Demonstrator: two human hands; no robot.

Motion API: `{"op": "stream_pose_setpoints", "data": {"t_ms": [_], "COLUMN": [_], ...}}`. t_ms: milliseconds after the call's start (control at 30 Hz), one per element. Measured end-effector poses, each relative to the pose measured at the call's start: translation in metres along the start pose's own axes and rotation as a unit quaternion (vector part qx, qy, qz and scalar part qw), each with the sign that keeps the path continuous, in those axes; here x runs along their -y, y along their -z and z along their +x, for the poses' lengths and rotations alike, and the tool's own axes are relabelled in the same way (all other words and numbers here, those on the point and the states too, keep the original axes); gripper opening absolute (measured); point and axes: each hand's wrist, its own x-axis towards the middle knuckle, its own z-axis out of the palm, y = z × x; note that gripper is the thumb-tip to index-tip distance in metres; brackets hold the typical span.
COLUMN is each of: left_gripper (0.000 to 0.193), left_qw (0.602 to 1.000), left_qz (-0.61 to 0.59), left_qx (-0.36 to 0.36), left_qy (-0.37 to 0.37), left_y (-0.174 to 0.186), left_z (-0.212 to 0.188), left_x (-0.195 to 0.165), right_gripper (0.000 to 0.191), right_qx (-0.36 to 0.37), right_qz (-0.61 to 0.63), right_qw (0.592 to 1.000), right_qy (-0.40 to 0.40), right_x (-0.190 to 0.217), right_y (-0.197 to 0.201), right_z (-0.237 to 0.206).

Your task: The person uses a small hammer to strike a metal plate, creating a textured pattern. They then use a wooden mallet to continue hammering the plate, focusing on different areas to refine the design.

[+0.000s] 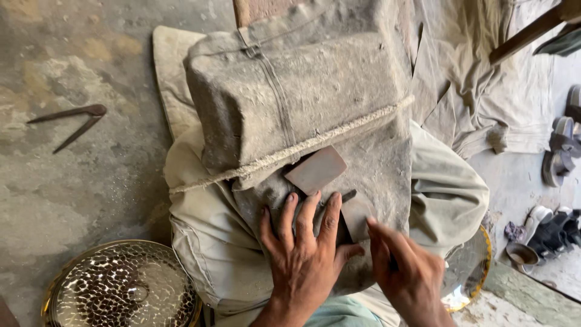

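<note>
Hands at work on a dusty grey cloth-wrapped block (302,91) bound with pale rope (290,151), resting on your lap. Your left hand (305,254) lies flat, fingers spread, pressing the cloth beside the small reddish-brown flat rectangular piece (316,169). Your right hand (408,272) curls loosely; what it holds cannot be told. Keep the left palm firm.

Two hands are seen: a left hand (305,254) and a right hand (408,275). One wrapped block (290,97), bound by one rope (315,142), is counted, with two flat metal pieces (316,170) against it. One hammered tray (121,284) is shown at lower left, and one plate rim (475,272) at lower right. One pair of dividers (72,121) is noted on the floor. Several sandals (563,145) are visible; their number cannot be told.
</note>
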Motion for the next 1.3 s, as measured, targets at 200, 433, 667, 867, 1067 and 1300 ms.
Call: {"op": "stream_pose_setpoints", "data": {"t_ms": [200, 433, 667, 867, 1067, 1300], "left_gripper": [0.088, 0.084, 0.082, 0.08, 0.079, 0.078], "left_qw": [1.0, 0.999, 0.999, 0.998, 0.999, 0.998], "left_qz": [-0.028, -0.034, -0.03, -0.049, -0.038, -0.041], "left_qx": [0.004, 0.011, -0.009, -0.028, -0.03, -0.04], "left_qy": [0.0, 0.012, 0.009, 0.018, 0.005, 0.002], "left_y": [0.0, 0.002, 0.005, 0.006, 0.007, 0.004], "left_z": [0.001, 0.0, 0.001, 0.001, 0.0, 0.0], "left_x": [0.004, 0.003, 0.005, 0.004, 0.005, 0.008], "right_gripper": [0.027, 0.023, 0.023, 0.021, 0.024, 0.018], "right_qx": [-0.009, -0.009, -0.01, -0.026, 0.007, 0.008], "right_qz": [-0.012, -0.075, -0.013, -0.038, -0.023, -0.045], "right_qw": [0.999, 0.997, 0.999, 0.997, 0.999, 0.996], "right_qy": [0.048, -0.001, 0.044, 0.055, 0.042, 0.072], "right_x": [0.0, 0.0, 0.003, 0.003, 0.001, 0.001], "right_y": [-0.002, 0.0, -0.003, 0.0, -0.001, -0.003], "right_z": [0.007, 0.004, 0.013, 0.007, 0.009, 0.015]}}
